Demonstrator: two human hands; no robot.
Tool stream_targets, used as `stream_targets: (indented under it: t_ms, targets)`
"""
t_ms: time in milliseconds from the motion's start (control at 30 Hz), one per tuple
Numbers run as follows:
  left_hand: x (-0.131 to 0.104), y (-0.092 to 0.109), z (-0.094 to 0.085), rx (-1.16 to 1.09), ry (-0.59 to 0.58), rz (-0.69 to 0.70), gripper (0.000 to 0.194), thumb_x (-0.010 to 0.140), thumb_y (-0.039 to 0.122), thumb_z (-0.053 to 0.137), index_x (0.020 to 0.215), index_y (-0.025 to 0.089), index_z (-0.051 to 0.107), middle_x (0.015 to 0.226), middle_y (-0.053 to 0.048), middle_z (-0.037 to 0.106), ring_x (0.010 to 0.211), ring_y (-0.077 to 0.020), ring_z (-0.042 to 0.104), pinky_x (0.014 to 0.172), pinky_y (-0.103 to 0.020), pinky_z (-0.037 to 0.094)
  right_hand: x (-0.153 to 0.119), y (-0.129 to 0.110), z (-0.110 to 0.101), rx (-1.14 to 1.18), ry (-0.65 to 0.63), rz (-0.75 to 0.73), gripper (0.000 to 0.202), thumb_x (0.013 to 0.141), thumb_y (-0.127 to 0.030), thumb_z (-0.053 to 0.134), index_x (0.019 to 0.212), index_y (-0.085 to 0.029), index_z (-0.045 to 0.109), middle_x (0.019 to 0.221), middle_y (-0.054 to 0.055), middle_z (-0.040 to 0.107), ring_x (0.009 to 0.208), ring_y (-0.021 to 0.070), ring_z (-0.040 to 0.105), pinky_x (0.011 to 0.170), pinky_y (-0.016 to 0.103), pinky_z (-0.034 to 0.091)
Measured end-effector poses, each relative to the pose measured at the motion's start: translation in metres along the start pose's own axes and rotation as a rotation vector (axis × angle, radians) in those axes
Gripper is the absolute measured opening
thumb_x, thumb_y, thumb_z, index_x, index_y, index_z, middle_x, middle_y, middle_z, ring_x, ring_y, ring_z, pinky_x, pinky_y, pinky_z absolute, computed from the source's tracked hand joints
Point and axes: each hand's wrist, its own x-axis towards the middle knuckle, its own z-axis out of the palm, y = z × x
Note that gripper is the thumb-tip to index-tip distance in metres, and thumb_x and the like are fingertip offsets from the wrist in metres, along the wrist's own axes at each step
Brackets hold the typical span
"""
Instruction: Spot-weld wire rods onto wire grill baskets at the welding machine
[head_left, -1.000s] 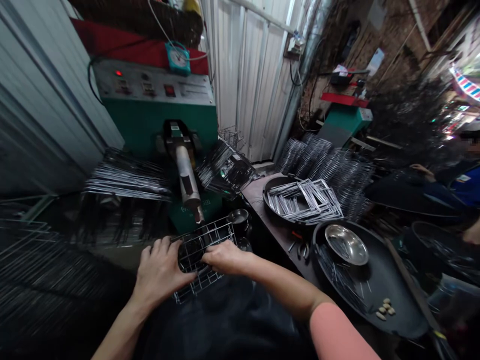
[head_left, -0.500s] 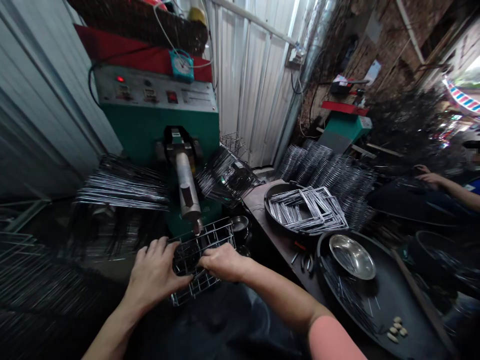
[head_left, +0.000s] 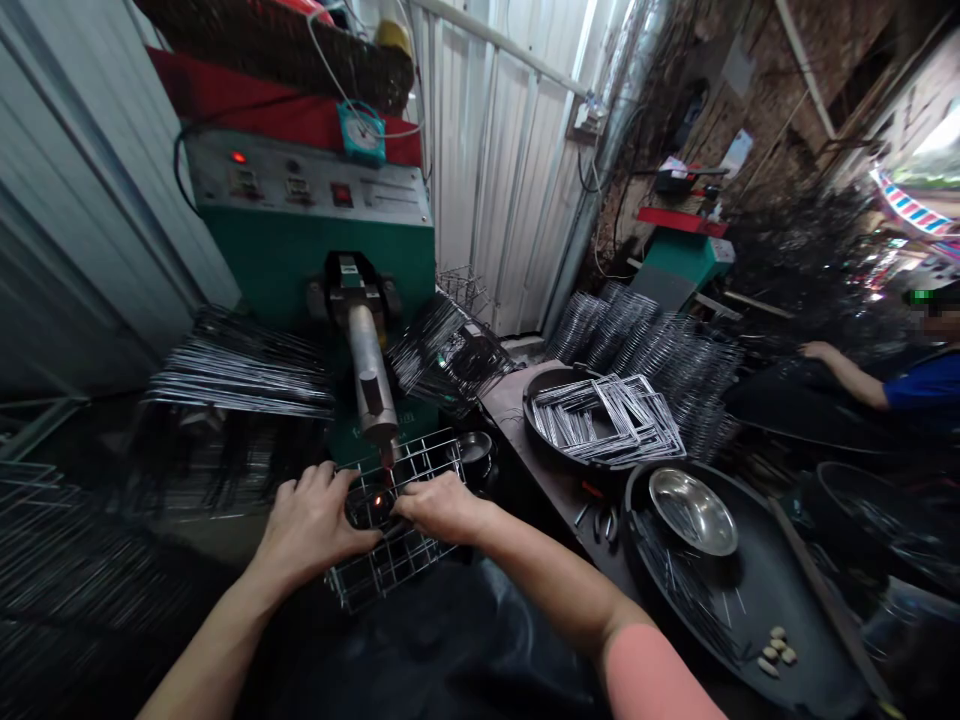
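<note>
Holding a wire basket [head_left: 441, 452] at the lower centre of the frame, just below the tip of a metal rod [head_left: 369, 368] on a green machine [head_left: 315, 235], upper left. Left hand [head_left: 309, 525]: gripping the basket's left side, thumb apart from the fingers. Right hand [head_left: 444, 510]: fingers closed at the middle of the basket; cannot tell whether they pinch its wire or a smaller piece, fingertips being hidden. Small orange glow [head_left: 379, 500] between the hands, beneath the rod tip. Red light [head_left: 238, 157] lit on the machine's panel. Stacked wire [head_left: 240, 370] at left of the rod. Right of centre: round pan [head_left: 529, 418] carrying square wire frames [head_left: 637, 420]; pliers [head_left: 606, 525] near it. Lower right: black tray [head_left: 795, 560] with a steel bowl [head_left: 694, 512], thin rods [head_left: 686, 590] and peanuts [head_left: 777, 648]. Co-worker's arm [head_left: 847, 372] at right edge.
</note>
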Motion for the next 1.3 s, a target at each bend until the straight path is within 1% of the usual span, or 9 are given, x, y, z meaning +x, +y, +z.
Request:
stream_targets:
  t_ms: [267, 367, 467, 600, 767, 867, 967, 1167, 1300]
  targets:
    - [0.02, -0.005, -0.006, 0.019, -0.044, -0.105, 0.073, 0.061, 0.052, 0.06, 0.12, 0.009, 0.063, 0.112, -0.02, 0.063, 0.11, -0.0389, 0.059, 0.09, -0.05, 0.047, 0.02, 0.009, 0.002, 0.015, 0.091, 0.097, 0.022, 0.096, -0.02, 0.053, 0.112, -0.022, 0.068, 0.109, 0.004, 0.074, 0.091, 0.0176, 0.071, 0.057, 0.025, 0.048]
    - [0.023, -0.006, -0.006, 0.002, -0.064, -0.12, 0.071, 0.062, 0.05, 0.06, 0.12, 0.007, 0.064, 0.11, -0.02, 0.062, 0.109, -0.0401, 0.059, 0.089, -0.05, 0.047, 0.022, 0.009, 0.002, 0.055, 0.106, 0.12, 0.029, 0.096, -0.019, 0.053, 0.12, -0.026, 0.067, 0.118, 0.002, 0.073, 0.096, 0.0166, 0.071, 0.061, 0.023, 0.049]
    - [0.019, -0.004, -0.004, -0.003, -0.018, -0.105, 0.07, 0.065, 0.048, 0.061, 0.12, 0.005, 0.062, 0.11, -0.022, 0.062, 0.11, -0.0413, 0.059, 0.089, -0.051, 0.047, 0.008, 0.004, 0.011, 0.141, 0.18, 0.178, 0.039, 0.095, -0.023, 0.057, 0.133, -0.028, 0.061, 0.134, 0.004, 0.066, 0.104, 0.0171, 0.07, 0.07, 0.022, 0.053]
    - [0.019, -0.006, -0.001, 0.018, 0.047, -0.101, 0.068, 0.066, 0.048, 0.065, 0.121, 0.008, 0.061, 0.116, -0.023, 0.062, 0.113, -0.0418, 0.057, 0.093, -0.053, 0.046, -0.033, -0.006, 0.054, 0.345, 0.246, 0.284, 0.042, 0.092, -0.024, 0.062, 0.134, -0.026, 0.061, 0.127, 0.007, 0.068, 0.111, 0.0179, 0.068, 0.088, 0.025, 0.055]
    - [0.036, -0.02, -0.002, -0.045, -0.025, -0.15, 0.069, 0.067, 0.049, 0.067, 0.123, 0.008, 0.061, 0.115, -0.022, 0.063, 0.113, -0.0404, 0.059, 0.092, -0.051, 0.047, -0.093, -0.01, 0.139, 0.45, 0.053, 0.364, 0.027, 0.085, -0.012, 0.064, 0.11, -0.022, 0.07, 0.107, 0.007, 0.075, 0.1, 0.0188, 0.073, 0.086, 0.025, 0.055]
    - [0.044, -0.025, -0.005, -0.031, -0.005, -0.153, 0.066, 0.068, 0.049, 0.067, 0.121, 0.01, 0.062, 0.114, -0.021, 0.064, 0.112, -0.0406, 0.059, 0.091, -0.051, 0.047, -0.113, -0.011, 0.171, 0.405, 0.008, 0.342, 0.027, 0.084, -0.017, 0.064, 0.11, -0.024, 0.07, 0.104, 0.007, 0.076, 0.099, 0.0216, 0.073, 0.081, 0.027, 0.056]
    - [0.047, -0.025, -0.009, -0.009, -0.005, -0.172, 0.065, 0.067, 0.05, 0.067, 0.119, 0.011, 0.063, 0.115, -0.02, 0.064, 0.112, -0.0405, 0.058, 0.091, -0.051, 0.047, -0.115, -0.011, 0.184, 0.38, 0.026, 0.35, 0.029, 0.084, -0.019, 0.064, 0.112, -0.024, 0.069, 0.105, 0.006, 0.076, 0.098, 0.0222, 0.073, 0.079, 0.028, 0.055]
    - [0.049, -0.017, -0.019, 0.032, -0.186, -0.293, 0.081, 0.066, 0.059, 0.066, 0.13, 0.009, 0.057, 0.126, -0.019, 0.059, 0.121, -0.0393, 0.054, 0.098, -0.05, 0.045, -0.109, -0.008, 0.197, 0.388, 0.074, 0.328, 0.023, 0.087, -0.021, 0.061, 0.108, -0.021, 0.071, 0.101, 0.007, 0.077, 0.092, 0.021, 0.073, 0.074, 0.026, 0.051]
    - [0.046, -0.012, -0.024, 0.065, -0.226, -0.312, 0.083, 0.069, 0.061, 0.061, 0.135, 0.01, 0.053, 0.131, -0.019, 0.057, 0.125, -0.0381, 0.051, 0.099, -0.048, 0.043, -0.11, -0.007, 0.202, 0.371, 0.08, 0.327, 0.026, 0.086, -0.021, 0.061, 0.111, -0.02, 0.07, 0.101, 0.007, 0.077, 0.091, 0.0211, 0.072, 0.072, 0.026, 0.049]
